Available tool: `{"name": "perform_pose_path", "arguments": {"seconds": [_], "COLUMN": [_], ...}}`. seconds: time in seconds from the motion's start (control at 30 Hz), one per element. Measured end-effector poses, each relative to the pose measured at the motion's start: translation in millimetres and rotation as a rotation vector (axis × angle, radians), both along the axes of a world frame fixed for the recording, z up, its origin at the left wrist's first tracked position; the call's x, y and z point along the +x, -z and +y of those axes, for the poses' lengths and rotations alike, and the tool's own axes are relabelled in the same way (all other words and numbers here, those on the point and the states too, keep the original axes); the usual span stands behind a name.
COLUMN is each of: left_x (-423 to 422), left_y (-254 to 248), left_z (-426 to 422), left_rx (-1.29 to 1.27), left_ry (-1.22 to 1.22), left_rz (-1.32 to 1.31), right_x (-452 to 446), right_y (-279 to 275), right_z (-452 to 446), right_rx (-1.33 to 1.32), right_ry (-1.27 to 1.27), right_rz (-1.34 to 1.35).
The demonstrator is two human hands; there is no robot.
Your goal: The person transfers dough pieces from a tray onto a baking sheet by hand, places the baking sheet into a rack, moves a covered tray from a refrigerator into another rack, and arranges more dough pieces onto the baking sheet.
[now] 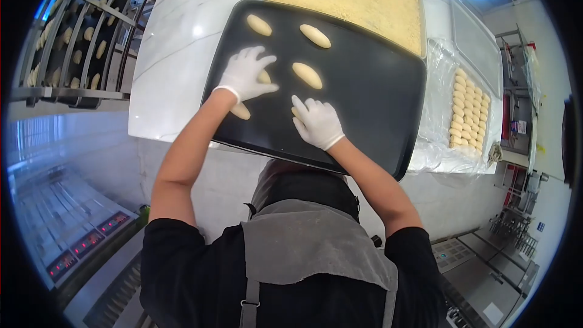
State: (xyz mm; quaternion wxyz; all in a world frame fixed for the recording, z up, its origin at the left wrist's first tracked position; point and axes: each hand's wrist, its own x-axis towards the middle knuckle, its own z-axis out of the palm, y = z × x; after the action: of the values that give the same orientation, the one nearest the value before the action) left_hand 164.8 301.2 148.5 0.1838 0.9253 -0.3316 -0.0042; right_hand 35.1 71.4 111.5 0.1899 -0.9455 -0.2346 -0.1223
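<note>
Fanned wide with the left hand [248,74] over a dough piece [264,77], visible between thumb and fingers, perhaps to steady without squeezing; bent narrower with the right hand [318,123] over a second piece [296,112], mostly hidden by the glove, so cannot tell whether gripped or only touched; beside the left wrist, partly covered by the arm, with a third piece [241,110]; farther up the black tray [376,97], well apart from one another, with an upper-left piece [259,25], an upper-middle piece [315,36] and a central piece [307,76], presumably spaced against sticking; pulled up to the near edge of the marble counter [176,42], likely for easy reach; just beyond, with a crumb-filled tray [346,0]; off right, beside clear plastic [432,85], packed closely as dough rows [467,109], likely handy for the right arm; off left, on a rack [91,3], loaded with more dough.
</note>
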Motion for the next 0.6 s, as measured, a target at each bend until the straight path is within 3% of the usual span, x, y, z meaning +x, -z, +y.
{"name": "perform_pose_path", "arguments": {"seconds": [0.07,0.23,0.33,0.47,0.53,0.57,0.6], "left_x": [3.1,4.6,7.4,-0.4,-19.3,-32.6,-44.7], "left_y": [3.0,31.7,37.8,31.5,7.5,0.6,1.6], "left_z": [15.4,15.4,15.1,16.0,1.5,-15.4,-25.8], "left_rx": [0.131,0.009,-0.015,-0.008,-0.022,-0.05,-0.174], "left_ry": [0.046,0.104,0.036,0.03,0.001,0.0,0.059], "left_rz": [0.023,-0.086,-0.118,-0.104,-0.227,-0.287,-0.123], "right_x": [7.2,15.5,22.4,57.6,69.5,65.5,62.0], "right_y": [1.3,-0.2,-15.6,-1.6,16.3,12.8,9.4], "right_z": [14.2,43.5,32.4,-6.3,-21.9,-20.2,-13.3], "right_rx": [-0.069,0.016,0.394,0.151,0.04,0.094,0.137], "right_ry": [0.026,0.157,0.304,0.419,0.247,0.272,0.316], "right_rz": [0.071,0.053,-0.151,-0.291,-0.012,-0.024,-0.039]}}
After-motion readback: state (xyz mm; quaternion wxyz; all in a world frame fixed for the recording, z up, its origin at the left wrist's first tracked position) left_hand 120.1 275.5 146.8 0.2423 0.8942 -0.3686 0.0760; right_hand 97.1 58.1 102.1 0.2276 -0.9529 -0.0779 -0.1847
